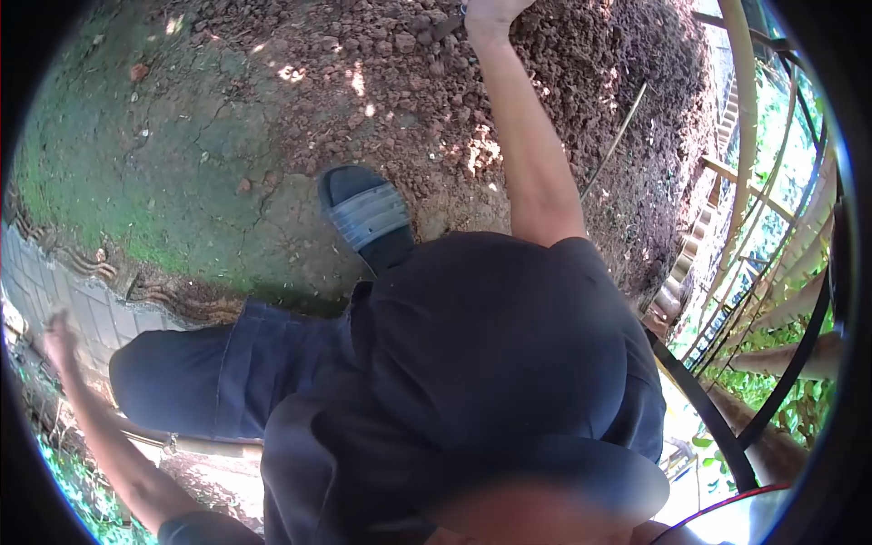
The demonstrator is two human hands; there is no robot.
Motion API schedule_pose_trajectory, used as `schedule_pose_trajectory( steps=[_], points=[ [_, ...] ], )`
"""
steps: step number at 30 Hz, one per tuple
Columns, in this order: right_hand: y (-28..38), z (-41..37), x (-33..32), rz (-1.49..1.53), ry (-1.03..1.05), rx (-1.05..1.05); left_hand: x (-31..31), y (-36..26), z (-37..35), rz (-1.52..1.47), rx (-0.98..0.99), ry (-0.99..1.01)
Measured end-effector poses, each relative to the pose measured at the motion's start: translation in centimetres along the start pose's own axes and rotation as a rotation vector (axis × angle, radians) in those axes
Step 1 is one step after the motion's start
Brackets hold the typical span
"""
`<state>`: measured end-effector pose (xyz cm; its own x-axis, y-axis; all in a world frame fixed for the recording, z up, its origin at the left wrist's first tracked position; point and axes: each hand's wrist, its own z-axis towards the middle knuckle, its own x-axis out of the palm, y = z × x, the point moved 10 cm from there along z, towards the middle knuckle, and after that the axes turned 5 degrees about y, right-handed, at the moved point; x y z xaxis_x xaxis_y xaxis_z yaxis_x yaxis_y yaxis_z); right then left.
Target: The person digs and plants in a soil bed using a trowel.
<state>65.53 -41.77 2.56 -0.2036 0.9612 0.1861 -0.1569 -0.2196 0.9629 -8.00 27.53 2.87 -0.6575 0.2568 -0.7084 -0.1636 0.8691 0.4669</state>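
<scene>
Nearest lens, blurred dark rounded shape (581, 468) at bottom edge, too smeared to identify; dark shirt (509, 336) filling middle. Right hand (495, 11) cut off by top edge, at dark tool (447, 27) lying against crumbly reddish-brown soil (400, 64); looks to have hold of it, finger spread hidden, cannot tell. Left hand (61, 341) well apart at far left, near grey pavers (68, 282); blurred, cannot tell how open or whether holding anything. Slide sandal (366, 213) with ribbed blue-grey strap, planted where soil clods meet smoother ground (182, 136), green-tinged and running wide to left. Wavy edging (100, 265) between that ground and pavers. Thin stick (618, 136) slanting across soil right of right forearm. Scalloped border (695, 241) along soil's right side, curved bars (745, 118) and foliage (808, 409) beyond.
</scene>
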Motion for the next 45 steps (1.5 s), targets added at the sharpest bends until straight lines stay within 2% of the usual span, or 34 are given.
schedule_pose_trajectory(
  steps=[1,2,3,5,7,9,10,12,13,14,15,16,17,18,19,20,21,22,24,26,27,28,29,30,31,33,34,35,36,38,39,41,44,45],
  points=[
    [0.3,1.0,0.3,-0.013,-0.028,-0.004,0.9,-3.9,-1.3,-0.12,-0.051,0.119],
    [4.5,0.4,2.8,-0.148,0.04,0.127,2.3,-7.8,-2.9,-0.233,-0.115,0.231],
    [7.5,0.7,3.8,-0.123,0.072,0.022,2.5,-11.0,-3.6,-0.341,-0.286,0.317],
    [13.9,1.1,6.0,-0.081,0.178,-0.166,2.0,-14.9,-4.9,-0.505,-0.715,0.335],
    [14.8,0.6,6.5,0.138,0.027,0.06,1.6,-17.3,-6.0,-0.605,-1.016,0.255],
    [13.1,0.9,6.1,-0.037,0.128,-0.261,1.2,-18.4,-6.0,-0.67,-1.169,0.172],
    [8.5,0.6,5.0,0.043,0.134,-0.282,1.1,-18.8,-5.9,-0.692,-1.22,0.14],
    [2.4,-0.1,2.7,-0.423,0.191,-0.301,0.7,-19.4,-5.3,-0.739,-1.282,0.073],
    [2.6,0.6,4.1,-0.295,0.213,-0.154,0.5,-19.5,-5.3,-0.76,-1.323,0.036],
    [3.1,1.2,4.4,-0.265,0.201,0.02,0.4,-19.2,-5.0,-0.766,-1.344,0.004],
    [4.9,1.8,4.6,-0.228,0.129,0.035,0.1,-18.8,-4.3,-0.761,-1.357,-0.021],
    [8.3,2.9,5.8,-0.153,0.139,-0.144,-0.3,-18.5,-4.2,-0.763,-1.384,-0.052],
    [10.9,3.5,6.2,-0.193,0.136,-0.173,-0.8,-17.9,-3.9,-0.781,-1.374,-0.076],
    [15.0,3.1,8.7,-0.201,0.254,-0.27,-2.1,-17.6,-3.1,-0.846,-1.338,-0.103],
    [16.3,3.4,9.7,-0.159,0.195,-0.23,-4.5,-18.0,-2.1,-0.991,-1.278,-0.146],
    [18.5,3.0,11.8,-0.159,0.27,-0.34,-3.0,-17.5,-0.1,-1.017,-1.174,-0.039],
    [20.6,2.5,13.9,-0.15,0.348,-0.448,-3.4,-17.4,0.2,-1.007,-1.205,0.056],
    [20.4,2.8,14.9,-0.132,0.321,-0.465,-4.2,-18.2,0.4,-0.999,-1.237,0.157],
    [19.2,3.1,17.3,-0.072,0.27,-0.484,-4.8,-19.5,0.3,-1.034,-1.257,0.21],
    [12.1,4.0,18.7,0.122,0.337,-0.566,-3.7,-18.4,0.2,-0.974,-1.263,0.175],
    [1.9,5.4,17.2,-0.144,0.247,-0.111,-2.6,-18.5,0.0,-0.989,-1.249,0.118],
    [-2.6,4.6,16.0,-0.547,0.18,-0.338,-2.2,-18.2,0.3,-1.014,-1.225,0.055],
    [-3.7,4.0,16.9,-0.329,0.202,-0.245,-2.4,-18.1,0.5,-1.026,-1.226,0.053],
    [-2.9,3.2,18.0,-0.465,0.221,-0.205,-2.9,-18.4,0.5,-1.038,-1.229,0.056],
    [-4.7,2.3,16.9,-0.458,0.168,-0.07,-3.3,-18.5,0.4,-1.014,-1.242,0.086],
    [-0.4,-1.3,16.2,-0.839,0.205,-0.319,-3.0,-18.0,1.0,-1.058,-1.145,-0.098],
    [0.0,-3.1,14.9,-0.979,0.148,-0.046,-2.3,-18.0,1.2,-1.01,-1.119,-0.105],
    [-0.1,-4.9,13.2,-0.912,0.162,0.011,-1.6,-17.9,1.3,-0.96,-1.094,-0.112],
    [-2.8,-6.4,12.0,-0.659,0.311,0.394,-1.0,-17.8,1.5,-0.91,-1.069,-0.119],
    [-3.7,-9.8,10.8,-0.287,0.414,0.681,-4.3,-18.3,0.9,-0.968,-1.138,-0.062],
    [-3.4,-10.3,10.8,-0.205,0.441,0.719,-6.2,-18.6,0.4,-0.999,-1.204,-0.02],
    [-2.5,-10.6,11.8,-0.031,0.509,0.777,-5.7,-18.7,0.6,-1.022,-1.195,-0.011],
    [-4.1,-9.0,10.2,0.028,0.427,0.816,-5.6,-18.7,0.6,-1.078,-1.182,-0.018],
    [-4.9,-7.7,8.3,-0.248,0.353,0.776,-5.4,-18.7,0.6,-1.084,-1.18,-0.014]
  ],
)
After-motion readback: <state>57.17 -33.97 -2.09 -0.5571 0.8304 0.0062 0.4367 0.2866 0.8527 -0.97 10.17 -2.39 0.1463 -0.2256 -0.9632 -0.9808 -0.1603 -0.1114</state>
